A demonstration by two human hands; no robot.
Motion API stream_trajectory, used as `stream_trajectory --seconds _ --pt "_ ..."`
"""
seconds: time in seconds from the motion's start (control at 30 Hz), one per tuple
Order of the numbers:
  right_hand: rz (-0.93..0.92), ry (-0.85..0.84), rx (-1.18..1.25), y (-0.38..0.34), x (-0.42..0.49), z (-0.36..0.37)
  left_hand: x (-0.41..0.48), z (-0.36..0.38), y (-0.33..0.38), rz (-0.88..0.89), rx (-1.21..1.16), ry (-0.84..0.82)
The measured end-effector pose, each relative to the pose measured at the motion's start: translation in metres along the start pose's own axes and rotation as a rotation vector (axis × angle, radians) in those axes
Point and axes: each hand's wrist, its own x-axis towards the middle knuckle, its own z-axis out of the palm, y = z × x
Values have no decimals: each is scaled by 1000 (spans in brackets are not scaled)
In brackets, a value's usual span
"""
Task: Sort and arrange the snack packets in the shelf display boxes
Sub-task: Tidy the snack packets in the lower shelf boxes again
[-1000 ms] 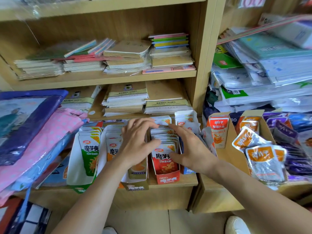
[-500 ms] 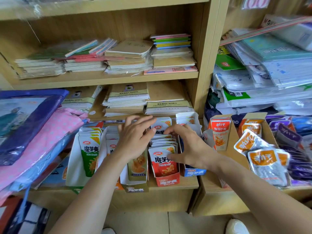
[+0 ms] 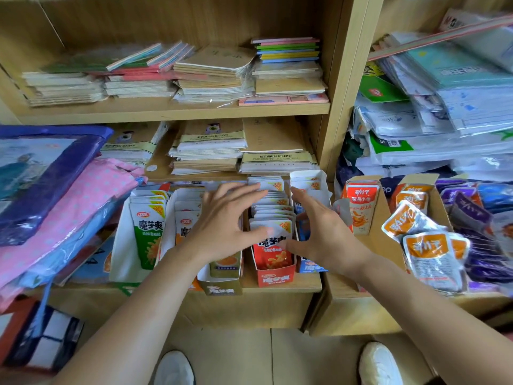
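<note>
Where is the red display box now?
In the head view, the red display box stands on the bottom shelf, between the left hand and right hand.

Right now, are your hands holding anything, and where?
Nothing is lifted. Both hands bracket the red packets in their box: left hand across the tops, right hand along the right side, both thumbs on the front packet.

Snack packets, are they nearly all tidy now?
Partly. Done: the green packets stand lined up in their box. In hand: the left hand and right hand touch the row of red packets in the red box from both sides. Left: the orange packets on the right lie in a loose heap.
</note>
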Motion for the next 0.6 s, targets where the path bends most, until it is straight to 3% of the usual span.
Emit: stream_trajectory --seconds 0.13,0.33,0.43,0.6 --pt "31 -81 45 -2 -15 4 -8 11 5 37 226 23" --pt "70 -284 198 -1 -20 17 -10 17 1 21 150 -23" --pt "69 -226 322 -3 -20 17 -12 16 2 48 121 -21" --pt "192 20 500 -10 -37 29 -29 20 6 -9 42 111"
